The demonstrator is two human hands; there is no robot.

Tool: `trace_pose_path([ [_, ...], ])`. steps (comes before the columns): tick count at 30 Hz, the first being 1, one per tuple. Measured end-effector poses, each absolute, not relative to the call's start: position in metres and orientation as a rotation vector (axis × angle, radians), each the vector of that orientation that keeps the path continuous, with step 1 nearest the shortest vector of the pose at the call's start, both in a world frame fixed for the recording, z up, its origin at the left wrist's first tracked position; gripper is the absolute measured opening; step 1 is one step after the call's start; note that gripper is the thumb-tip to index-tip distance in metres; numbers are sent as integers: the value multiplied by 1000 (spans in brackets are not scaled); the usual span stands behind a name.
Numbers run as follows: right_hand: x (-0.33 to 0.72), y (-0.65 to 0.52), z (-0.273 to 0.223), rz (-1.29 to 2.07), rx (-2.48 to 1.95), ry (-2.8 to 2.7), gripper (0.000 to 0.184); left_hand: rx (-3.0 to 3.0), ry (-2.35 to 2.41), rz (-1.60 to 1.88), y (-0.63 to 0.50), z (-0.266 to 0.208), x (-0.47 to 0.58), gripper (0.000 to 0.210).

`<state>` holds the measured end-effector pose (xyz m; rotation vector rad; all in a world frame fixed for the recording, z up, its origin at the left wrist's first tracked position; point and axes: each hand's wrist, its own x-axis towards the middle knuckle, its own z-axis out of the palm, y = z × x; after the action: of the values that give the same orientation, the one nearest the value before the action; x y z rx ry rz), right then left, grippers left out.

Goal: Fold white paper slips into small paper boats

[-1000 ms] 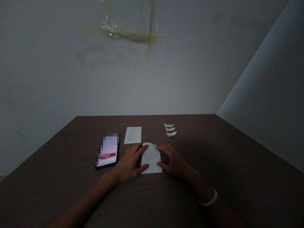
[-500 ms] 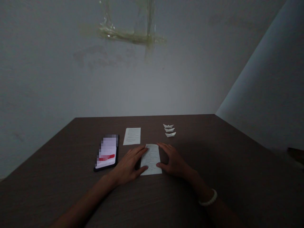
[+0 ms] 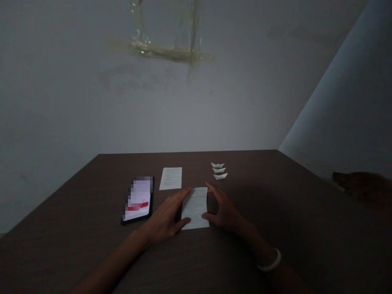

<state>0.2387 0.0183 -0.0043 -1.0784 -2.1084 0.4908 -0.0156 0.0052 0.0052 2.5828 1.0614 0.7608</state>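
A small printed sheet of paper (image 3: 196, 208) lies on the table in front of me, its lines of text facing up. My left hand (image 3: 167, 214) rests at its left edge, thumb and fingers spread apart, with the tips touching the paper. On the opposite side, my right hand (image 3: 223, 208) has its thumb on the right edge and its forefinger by the top right corner, the fingers likewise apart. Neither hand is closed around the sheet. Just beyond, three small white folded paper boats (image 3: 219, 170) stand in a row.
A phone (image 3: 137, 200) with a lit, partly blurred screen lies left of my left hand. Behind it to the right is a stack of printed paper (image 3: 170, 178). A brown shape like a dog's head (image 3: 361, 185) shows beyond the table's (image 3: 76, 228) right edge. A wall stands behind.
The brown shape at the right has come further into view, leftward and up. The view has tilted slightly. My right forefinger has shifted a little at the sheet's top corner.
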Motion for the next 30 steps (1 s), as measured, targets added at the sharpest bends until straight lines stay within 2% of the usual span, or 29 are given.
trace_pose_path([
  [6, 236, 17, -3, 498, -1060, -2076, 100, 2589, 1113, 774, 4, 8, -14, 93],
  [12, 235, 15, 2, 392, -1016, -2170, 72, 2652, 1075, 769, 6, 7, -14, 73],
  [17, 234, 14, 3, 363, -1047, -2139, 93, 2679, 1083, 765, 4, 9, -14, 69],
  [19, 234, 15, 2, 333, -1055, -2148, 91, 2683, 1091, 764, 3, 9, -14, 73],
  [21, 234, 16, 3, 278, -1054, -2162, 77, 2690, 1093, 769, 3, 9, -14, 76],
  [26, 234, 17, 6, 153, -938, -2184, 23, 2734, 1073, 783, 3, 9, -12, 64],
  [28, 233, 17, 7, 119, -914, -2177, 15, 2766, 1069, 794, 3, 10, -11, 59],
  [30, 233, 15, 9, 109, -896, -2176, 16, 2806, 1056, 794, 3, 10, -10, 54],
])
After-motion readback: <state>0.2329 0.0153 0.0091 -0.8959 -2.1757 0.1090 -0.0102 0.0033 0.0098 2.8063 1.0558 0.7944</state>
